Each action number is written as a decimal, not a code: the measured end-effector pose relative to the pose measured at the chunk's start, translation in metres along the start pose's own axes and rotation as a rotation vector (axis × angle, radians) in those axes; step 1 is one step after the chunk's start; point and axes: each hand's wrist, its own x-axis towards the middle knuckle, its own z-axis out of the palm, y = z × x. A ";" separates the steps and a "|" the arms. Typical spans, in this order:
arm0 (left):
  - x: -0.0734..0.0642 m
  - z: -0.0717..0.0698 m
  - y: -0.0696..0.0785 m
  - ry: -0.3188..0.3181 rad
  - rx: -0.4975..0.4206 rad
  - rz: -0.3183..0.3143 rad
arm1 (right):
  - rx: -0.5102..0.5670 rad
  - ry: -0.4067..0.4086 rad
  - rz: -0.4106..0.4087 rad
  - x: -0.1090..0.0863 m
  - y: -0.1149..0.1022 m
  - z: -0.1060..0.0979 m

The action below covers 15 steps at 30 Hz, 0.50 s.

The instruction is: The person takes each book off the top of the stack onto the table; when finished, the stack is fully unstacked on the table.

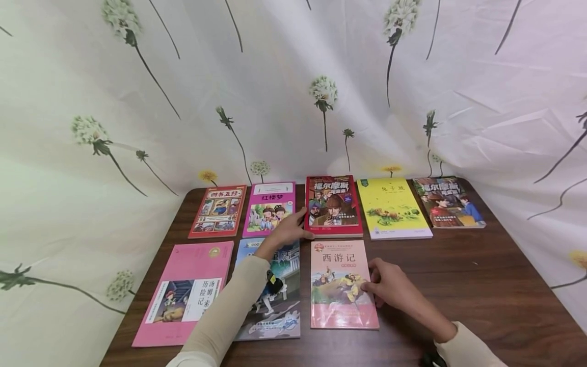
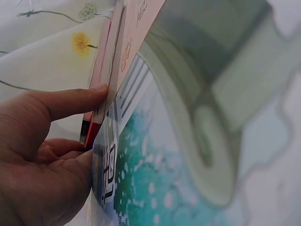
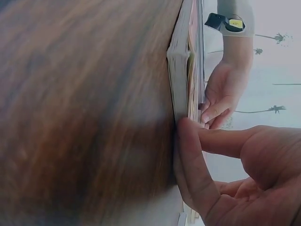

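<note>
In the head view my left hand (image 1: pixel 290 228) grips the lower left corner of a red book (image 1: pixel 337 232) with a smaller detective-story book (image 1: pixel 334 201) on top. The left wrist view shows that thumb and fingers (image 2: pixel 70 103) on either side of the red corner (image 2: pixel 92 134). My right hand (image 1: pixel 395 286) holds the right edge of a pale pink book (image 1: pixel 341 311), its thumb over the cover. From the right wrist, the fingers (image 3: pixel 193 160) lie along the pages' edge (image 3: pixel 178 84). Under my left forearm lies a blue-grey storybook (image 1: pixel 284 306), partly hidden.
A red comic-style book (image 1: pixel 219 210) and a magenta book (image 1: pixel 270 211) lie at the back left, a yellow book (image 1: pixel 394 209) and another detective book (image 1: pixel 448 203) at the back right. A large pink book (image 1: pixel 160 326) is front left on the brown table (image 1: pixel 468 275). Flowered cloth (image 1: pixel 284 102) hangs behind.
</note>
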 end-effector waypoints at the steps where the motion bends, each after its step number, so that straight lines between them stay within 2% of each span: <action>1: 0.000 0.000 0.000 0.002 0.001 0.003 | -0.002 0.000 -0.001 0.000 0.000 0.000; 9: 0.001 0.000 -0.001 -0.004 -0.003 -0.006 | 0.002 -0.021 0.004 0.001 -0.001 -0.002; 15: 0.001 0.000 -0.001 -0.006 -0.013 -0.001 | -0.030 -0.027 -0.040 0.012 -0.007 -0.022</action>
